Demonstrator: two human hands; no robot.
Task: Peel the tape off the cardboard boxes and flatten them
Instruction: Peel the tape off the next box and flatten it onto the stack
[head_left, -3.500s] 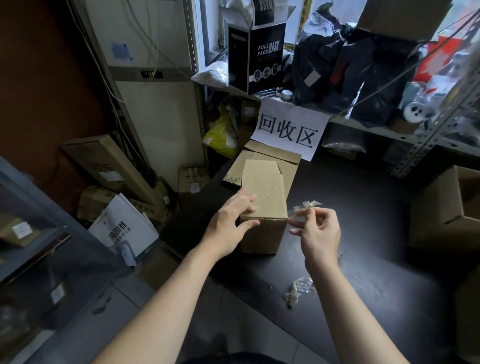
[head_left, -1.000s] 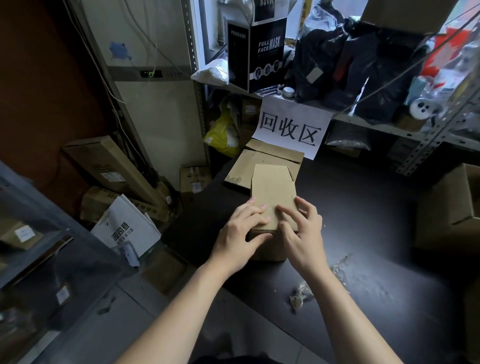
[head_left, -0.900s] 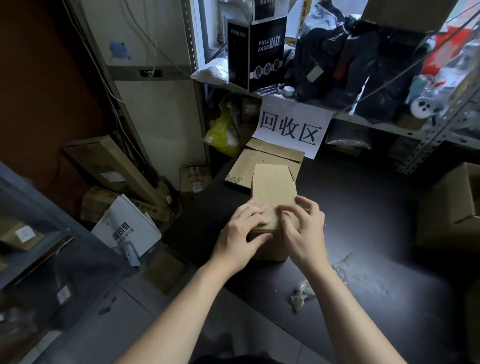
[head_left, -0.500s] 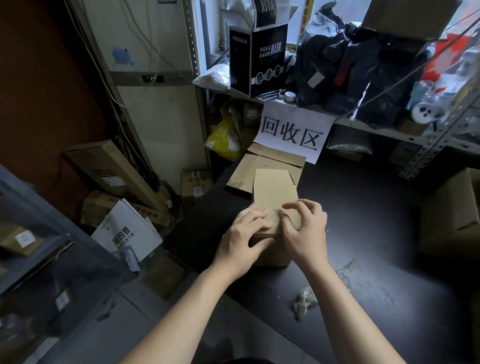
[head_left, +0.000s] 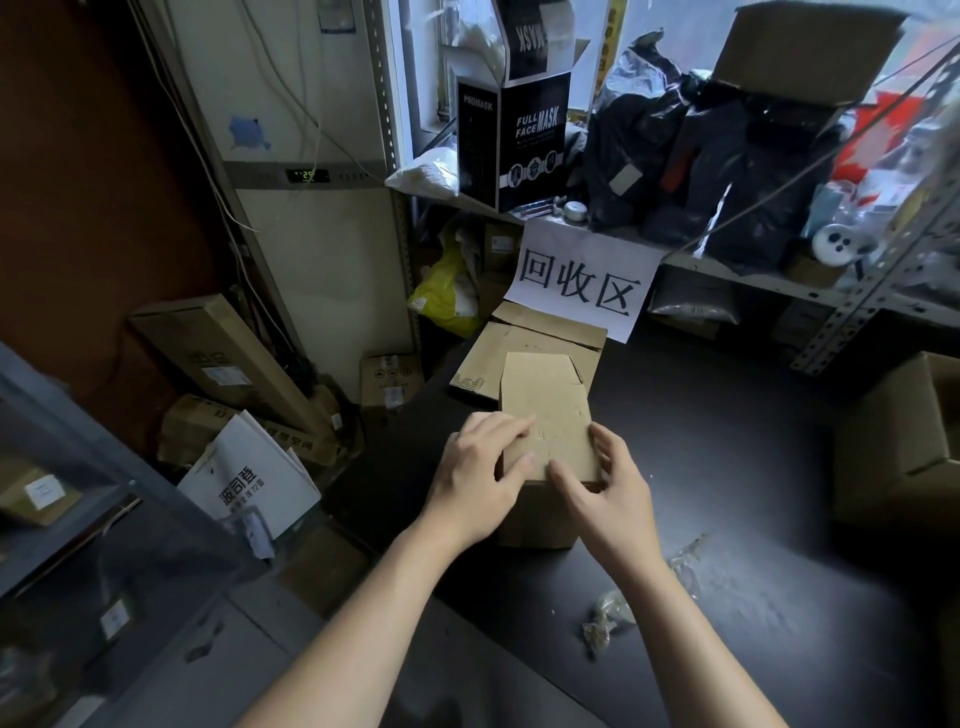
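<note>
The small cardboard box (head_left: 550, 410) stands upright on the dark table (head_left: 737, 431), straight in front of me and between my two hands. Its top panel lies level and reaches away from me, with the far corners cut at a slant.

My left hand (head_left: 480, 480) covers the near left corner of the top. Its fingers (head_left: 511, 426) lie fairly straight across the cardboard, and the thumb rests flat near the front edge, so the hand presses down rather than grasping. My right hand (head_left: 610, 493) holds the near right corner: the thumb (head_left: 563, 475) lies on the top by the front edge, and the other fingers curl over the right edge and down that side. The two thumbs are close together on the top but do not touch.

Just beyond the box, touching or nearly touching its far end, a flattened box (head_left: 514, 343) lies on the table. Behind that, a paper sign (head_left: 582, 280) with three large characters hangs from the shelf edge. On the near right, beside my right forearm, lie crumpled tape scraps (head_left: 605, 621). Far to the right stands an open carton (head_left: 898, 441), well apart from the hands. A black mask box (head_left: 530, 140) sits on the shelf above.
</note>
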